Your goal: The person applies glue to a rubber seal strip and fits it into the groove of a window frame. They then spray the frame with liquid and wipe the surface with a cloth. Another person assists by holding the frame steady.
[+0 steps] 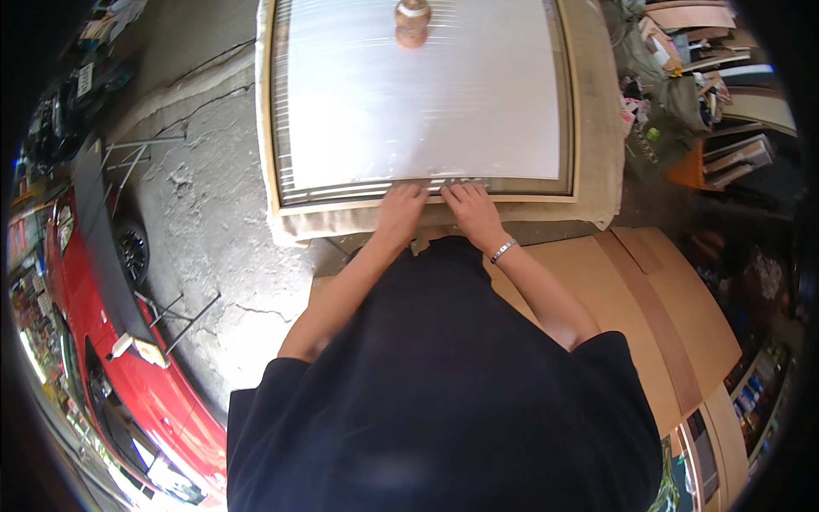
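Note:
A large rectangular frame (576, 128) with pale wooden edges lies flat on a cloth-covered table (601, 136). Inside it is a white sheet (426, 119) under a shiny, wrinkled clear layer, with dark strips along its sides. My left hand (402, 213) and my right hand (474, 213) are close together at the middle of the near rail. Both have bent fingers over the rail, fingertips at the near strip; the thumbs are partly hidden. On the sheet's far part stands a rounded brown object (412, 24) with a white band; its kind is unclear.
Flattened cardboard (554, 269) lies to my right, with a brown tape strip across it. A red car (136, 367) and a long dark board (107, 230) on metal trestles are at left. Piled wood scraps and bags (674, 94) crowd the far right.

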Tool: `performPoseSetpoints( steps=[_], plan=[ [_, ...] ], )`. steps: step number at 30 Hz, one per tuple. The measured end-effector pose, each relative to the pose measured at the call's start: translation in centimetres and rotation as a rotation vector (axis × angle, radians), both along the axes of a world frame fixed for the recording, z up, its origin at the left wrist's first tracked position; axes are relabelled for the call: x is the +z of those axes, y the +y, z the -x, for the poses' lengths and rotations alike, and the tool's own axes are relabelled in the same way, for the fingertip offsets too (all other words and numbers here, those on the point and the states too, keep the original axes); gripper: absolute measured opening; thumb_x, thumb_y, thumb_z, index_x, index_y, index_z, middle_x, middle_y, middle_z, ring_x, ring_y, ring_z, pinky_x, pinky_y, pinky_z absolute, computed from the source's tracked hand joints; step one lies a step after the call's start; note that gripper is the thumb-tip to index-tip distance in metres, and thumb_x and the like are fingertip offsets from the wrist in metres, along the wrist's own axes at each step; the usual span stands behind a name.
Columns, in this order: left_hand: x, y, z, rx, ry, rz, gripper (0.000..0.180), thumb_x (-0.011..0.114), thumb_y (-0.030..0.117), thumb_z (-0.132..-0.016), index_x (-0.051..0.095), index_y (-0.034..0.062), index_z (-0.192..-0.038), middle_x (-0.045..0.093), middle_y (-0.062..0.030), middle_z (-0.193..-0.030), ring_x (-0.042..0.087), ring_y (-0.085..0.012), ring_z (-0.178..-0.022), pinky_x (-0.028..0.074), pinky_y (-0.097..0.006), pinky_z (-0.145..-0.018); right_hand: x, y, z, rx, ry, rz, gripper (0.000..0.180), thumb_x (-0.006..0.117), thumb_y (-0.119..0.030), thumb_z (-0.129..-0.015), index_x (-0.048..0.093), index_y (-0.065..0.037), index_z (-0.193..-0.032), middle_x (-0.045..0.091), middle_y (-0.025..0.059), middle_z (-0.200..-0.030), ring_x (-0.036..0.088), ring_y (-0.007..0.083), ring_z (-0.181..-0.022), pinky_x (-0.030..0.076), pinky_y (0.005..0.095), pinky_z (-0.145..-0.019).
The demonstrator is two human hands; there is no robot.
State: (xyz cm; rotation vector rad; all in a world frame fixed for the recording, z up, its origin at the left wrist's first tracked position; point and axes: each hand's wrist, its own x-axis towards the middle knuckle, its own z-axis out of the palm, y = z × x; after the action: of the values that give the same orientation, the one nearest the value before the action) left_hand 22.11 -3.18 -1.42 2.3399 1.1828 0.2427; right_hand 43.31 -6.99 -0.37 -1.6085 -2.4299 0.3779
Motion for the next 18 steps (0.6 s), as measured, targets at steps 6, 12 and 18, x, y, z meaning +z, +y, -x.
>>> performPoseSetpoints(
  steps=[6, 12, 18],
  plan=[
    [-1.4, 0.2, 17.2, 0.346, 0.121, -0.100, 0.028, 0.068, 0.008, -0.085, 0.071, 0.0090, -0.113, 0.071, -0.0091, -0.107, 0.065, -0.0309, -0.100, 0.052, -0.040, -0.090, 0.7, -3.3, -13.6, -0.140, -0.193, 0.030, 0.030, 0.055, -0.005, -0.086, 0.059, -0.005, -0.116, 0.060, 0.0106, -0.108, 0.058, 0.0282, -0.107, 0.045, 0.0410, -0.095],
    [0.8, 2.0, 18.3, 0.218, 0.079, -0.236, 0.027, 0.076, 0.005, -0.075, 0.072, 0.0068, -0.101, 0.069, -0.0072, -0.093, 0.065, -0.0274, -0.089, 0.052, -0.039, -0.081, 0.2, -2.4, -17.2, -0.067, -0.225, 0.208, 0.024, 0.057, -0.004, -0.086, 0.059, -0.006, -0.110, 0.058, 0.0109, -0.108, 0.055, 0.0292, -0.107, 0.044, 0.0410, -0.094],
    [0.6, 1.6, 18.1, 0.262, 0.118, -0.231, 0.026, 0.076, 0.005, -0.076, 0.072, 0.0061, -0.101, 0.068, -0.0074, -0.090, 0.064, -0.0287, -0.087, 0.051, -0.041, -0.080, 1.8, 0.5, -18.1, 0.008, -0.085, 0.431, 0.020, 0.066, -0.005, -0.086, 0.058, -0.005, -0.104, 0.058, 0.0105, -0.106, 0.055, 0.0291, -0.106, 0.044, 0.0422, -0.094]
  ],
)
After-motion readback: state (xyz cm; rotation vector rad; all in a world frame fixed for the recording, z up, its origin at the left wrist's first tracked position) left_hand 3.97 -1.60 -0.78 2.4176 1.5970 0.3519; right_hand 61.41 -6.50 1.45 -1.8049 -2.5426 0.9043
